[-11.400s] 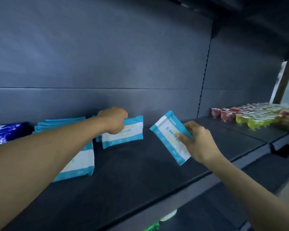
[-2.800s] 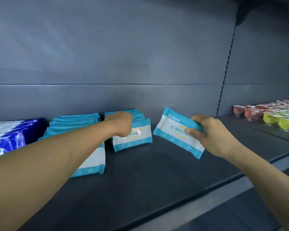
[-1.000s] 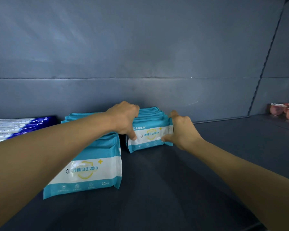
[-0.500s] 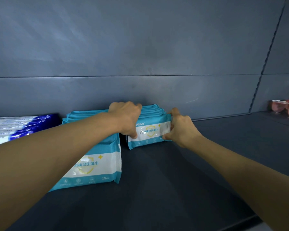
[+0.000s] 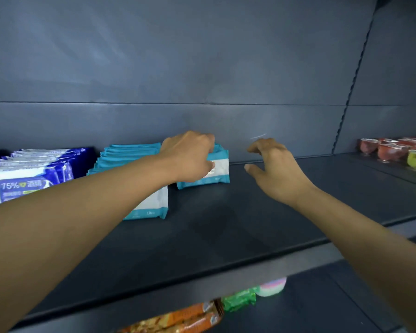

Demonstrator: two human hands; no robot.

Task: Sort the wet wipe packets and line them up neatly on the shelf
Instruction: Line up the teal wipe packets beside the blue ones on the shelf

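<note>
Two rows of teal and white wet wipe packets stand upright on the dark shelf [image 5: 226, 231]. The right row [image 5: 217, 169] stands near the back wall, and my left hand [image 5: 190, 157] rests over its top and front with fingers curled on the front packet. The left row [image 5: 130, 155] reaches further forward, its front packet [image 5: 151, 205] partly hidden by my left forearm. My right hand [image 5: 271, 167] hovers to the right of the right row, fingers loosely spread, holding nothing and apart from the packets.
Blue and white 75% wipe packs [image 5: 27, 174] fill the far left of the shelf. Red and yellow jelly cups [image 5: 394, 150] stand at the far right beyond the upright. Snack packets [image 5: 183, 318] lie on the lower shelf under the front edge.
My right hand has let go of the right row's front packet and pulled away to the right. My left hand stays on that row. The view has shifted back and right.
</note>
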